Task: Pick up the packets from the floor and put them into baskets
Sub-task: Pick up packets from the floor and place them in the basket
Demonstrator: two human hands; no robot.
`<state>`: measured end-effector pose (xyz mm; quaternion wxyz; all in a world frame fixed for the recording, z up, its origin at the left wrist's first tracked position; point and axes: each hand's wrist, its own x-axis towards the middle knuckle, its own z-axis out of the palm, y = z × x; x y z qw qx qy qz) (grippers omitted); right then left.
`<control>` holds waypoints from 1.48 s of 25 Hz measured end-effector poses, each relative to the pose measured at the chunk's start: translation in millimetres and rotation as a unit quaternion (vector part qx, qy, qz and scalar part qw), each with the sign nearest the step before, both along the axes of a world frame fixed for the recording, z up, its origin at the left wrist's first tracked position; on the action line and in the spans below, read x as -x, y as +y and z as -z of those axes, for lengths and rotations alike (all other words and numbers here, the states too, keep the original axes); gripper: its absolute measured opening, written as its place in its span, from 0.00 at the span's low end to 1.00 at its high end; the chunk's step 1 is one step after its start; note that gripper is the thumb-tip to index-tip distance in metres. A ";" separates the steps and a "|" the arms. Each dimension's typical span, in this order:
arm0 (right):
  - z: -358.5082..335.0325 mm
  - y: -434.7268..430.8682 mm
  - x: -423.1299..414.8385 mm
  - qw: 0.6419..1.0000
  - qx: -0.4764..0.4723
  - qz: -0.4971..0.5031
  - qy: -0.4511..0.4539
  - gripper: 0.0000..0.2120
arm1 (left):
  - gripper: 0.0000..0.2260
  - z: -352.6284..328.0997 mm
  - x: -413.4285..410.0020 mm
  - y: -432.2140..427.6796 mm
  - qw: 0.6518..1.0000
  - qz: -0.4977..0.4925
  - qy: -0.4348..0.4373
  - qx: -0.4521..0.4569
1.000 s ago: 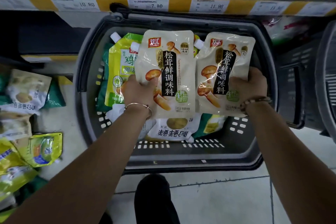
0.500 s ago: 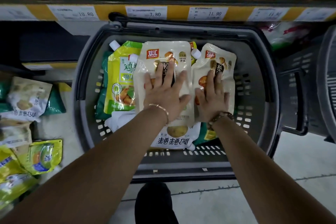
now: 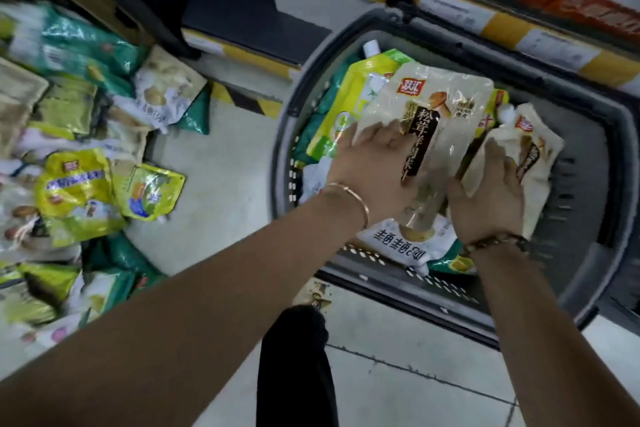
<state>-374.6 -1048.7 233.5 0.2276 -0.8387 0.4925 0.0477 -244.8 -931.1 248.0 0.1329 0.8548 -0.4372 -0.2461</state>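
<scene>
Packets (image 3: pixel 429 121) in basket (image 3: pixel 585 135), under flat hands (image 3: pixel 377 167)

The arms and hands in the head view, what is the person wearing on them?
Both forearms are bare, with no sleeves or gloves in view. The left hand has a thin gold-coloured bangle at the wrist. The right hand has a dark beaded bracelet.

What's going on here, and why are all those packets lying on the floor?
A person is gathering spilled packets into a grey basket by a shop shelf. The left hand lies flat on a cream mushroom packet and the right hand on a smaller one, both in the basket. A heap of packets lies on the floor. Why they fell isn't shown.
</scene>
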 end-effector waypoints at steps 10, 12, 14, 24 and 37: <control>-56.5 196.5 -115.9 0.967 0.019 -0.246 -0.058 0.29 | 0.22 -25.2 -59.8 235.0 0.955 -0.286 0.072 0.025; -50.4 245.6 -139.6 0.954 0.019 -0.292 -0.070 0.27 | 0.22 -18.2 -70.1 284.8 0.941 -0.328 0.077 0.013; -33.3 289.8 -162.6 0.948 -0.021 -0.313 -0.052 0.27 | 0.22 -5.6 -80.8 331.6 0.924 -0.371 0.088 0.005; 144.6 408.7 -237.8 0.929 -0.085 -0.356 0.058 0.27 | 0.22 144.7 -136.7 484.2 0.861 -0.502 0.085 -0.003; 347.6 477.3 -333.0 0.932 -0.168 -0.313 0.077 0.49 | 0.35 305.6 -210.0 572.1 0.746 -0.653 -0.091 -0.090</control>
